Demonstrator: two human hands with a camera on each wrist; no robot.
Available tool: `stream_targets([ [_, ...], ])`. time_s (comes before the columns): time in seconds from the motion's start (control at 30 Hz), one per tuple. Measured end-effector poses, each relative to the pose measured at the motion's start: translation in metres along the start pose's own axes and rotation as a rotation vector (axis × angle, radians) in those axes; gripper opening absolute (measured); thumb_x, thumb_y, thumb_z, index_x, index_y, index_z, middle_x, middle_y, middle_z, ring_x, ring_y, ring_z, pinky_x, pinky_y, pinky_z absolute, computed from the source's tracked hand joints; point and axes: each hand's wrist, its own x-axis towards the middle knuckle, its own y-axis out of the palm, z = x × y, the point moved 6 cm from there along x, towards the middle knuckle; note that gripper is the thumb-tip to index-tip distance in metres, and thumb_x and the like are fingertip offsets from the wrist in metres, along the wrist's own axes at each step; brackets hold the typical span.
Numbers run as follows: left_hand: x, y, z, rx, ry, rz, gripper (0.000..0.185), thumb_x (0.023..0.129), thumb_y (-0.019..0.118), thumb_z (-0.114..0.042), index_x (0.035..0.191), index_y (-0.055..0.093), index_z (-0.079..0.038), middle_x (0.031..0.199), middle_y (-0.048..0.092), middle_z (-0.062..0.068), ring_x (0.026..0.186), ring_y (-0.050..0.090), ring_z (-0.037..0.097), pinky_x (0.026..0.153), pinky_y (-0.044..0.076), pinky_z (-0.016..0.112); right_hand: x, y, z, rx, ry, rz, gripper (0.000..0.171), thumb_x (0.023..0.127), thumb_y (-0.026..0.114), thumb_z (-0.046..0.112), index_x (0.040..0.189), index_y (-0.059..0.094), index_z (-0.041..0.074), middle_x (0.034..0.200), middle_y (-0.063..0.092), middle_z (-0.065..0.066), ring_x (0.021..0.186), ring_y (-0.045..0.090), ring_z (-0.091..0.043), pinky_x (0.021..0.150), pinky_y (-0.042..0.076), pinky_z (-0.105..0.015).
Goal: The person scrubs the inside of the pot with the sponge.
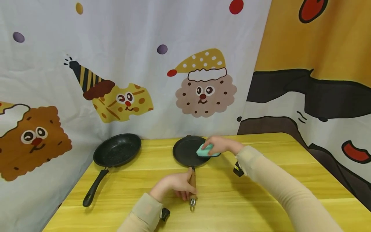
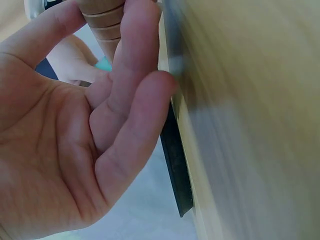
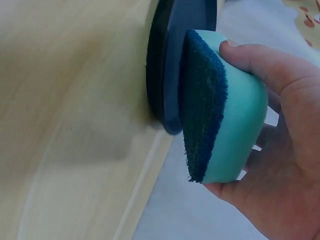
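A small flat black pan (image 1: 185, 153) lies in the middle of the table, its wooden handle (image 1: 193, 180) towards me. My left hand (image 1: 181, 184) grips that handle; in the left wrist view the ringed wooden handle (image 2: 104, 25) sits between thumb and fingers. My right hand (image 1: 221, 144) holds a mint-green sponge (image 1: 207, 150) over the right side of the pan. In the right wrist view the sponge's dark blue scouring side (image 3: 202, 110) faces the pan surface and overlaps its rim; whether it touches there I cannot tell.
A deeper black frying pan (image 1: 117, 150) stands at the table's left, its black handle (image 1: 95, 190) pointing towards the front. Behind the yellow wood-grain table (image 1: 261, 193) hangs a cartoon-printed curtain (image 1: 139, 38).
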Motion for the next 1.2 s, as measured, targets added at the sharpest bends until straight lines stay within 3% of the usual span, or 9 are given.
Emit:
stream_targets([
  [0.27, 0.001, -0.002, -0.001, -0.005, 0.002, -0.011, 0.102, 0.092, 0.069, -0.028, 0.152, -0.006, 0.006, 0.066, 0.069, 0.011, 0.061, 0.068, 0.026, 0.052, 0.053, 0.039, 0.003, 0.007, 0.013, -0.050, -0.048, 0.056, 0.032, 0.082, 0.071, 0.007, 0.113, 0.074, 0.011, 0.135, 0.051, -0.022, 0.124, 0.048, -0.037, 0.098, 0.044, -0.047],
  [0.53, 0.002, -0.002, -0.003, -0.016, 0.006, -0.022, 0.105, 0.090, 0.072, -0.029, 0.151, -0.006, 0.007, 0.065, 0.068, 0.013, 0.060, 0.068, 0.029, 0.054, 0.055, 0.044, 0.004, 0.010, 0.016, -0.053, -0.055, 0.090, 0.034, 0.080, 0.069, 0.002, 0.112, 0.074, 0.012, 0.135, 0.051, -0.020, 0.125, 0.048, -0.035, 0.097, 0.046, -0.045],
  [0.97, 0.002, -0.003, 0.000, -0.039, 0.014, -0.013, 0.105, 0.091, 0.071, -0.026, 0.151, -0.009, 0.006, 0.064, 0.067, 0.014, 0.058, 0.067, 0.027, 0.051, 0.054, 0.038, 0.015, 0.020, 0.026, -0.021, -0.105, 0.131, 0.034, 0.084, 0.068, 0.003, 0.114, 0.073, 0.017, 0.138, 0.050, -0.016, 0.129, 0.044, -0.032, 0.099, 0.044, -0.045],
  [1.2, 0.001, -0.001, 0.000, -0.041, 0.010, -0.007, 0.104, 0.091, 0.071, -0.024, 0.151, -0.007, 0.007, 0.064, 0.067, 0.013, 0.058, 0.067, 0.027, 0.052, 0.055, 0.039, 0.023, 0.029, 0.037, -0.056, -0.143, 0.122, 0.032, 0.087, 0.068, 0.006, 0.115, 0.073, 0.020, 0.140, 0.049, -0.015, 0.130, 0.044, -0.030, 0.098, 0.045, -0.044],
])
